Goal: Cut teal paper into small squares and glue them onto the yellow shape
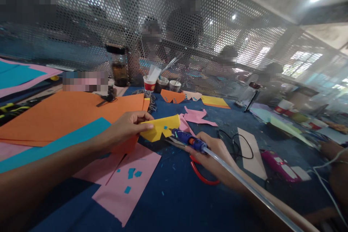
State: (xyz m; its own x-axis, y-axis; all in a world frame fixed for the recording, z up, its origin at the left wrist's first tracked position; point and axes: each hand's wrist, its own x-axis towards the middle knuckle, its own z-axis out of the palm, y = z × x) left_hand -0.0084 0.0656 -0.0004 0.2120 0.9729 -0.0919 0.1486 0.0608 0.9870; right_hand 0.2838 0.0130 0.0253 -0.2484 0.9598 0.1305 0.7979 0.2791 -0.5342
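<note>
My left hand [127,127] pinches a yellow paper piece [160,127] with small blue bits stuck on it, holding it above the blue table. My right hand [214,156] grips a blue glue gun [189,140], its nozzle pointing left at the lower edge of the yellow piece. A long clear glue stick [244,181] runs back from the gun over my forearm. Red-handled scissors [199,172] lie on the table under my right hand.
Orange [67,112], teal [54,145] and pink sheets [127,185] lie at left. Pink scraps [197,116], a black cord [236,145], a pink glue gun [277,165], cups [149,83] and a jar [119,67] stand before a perforated metal screen [217,43]. People sit behind it.
</note>
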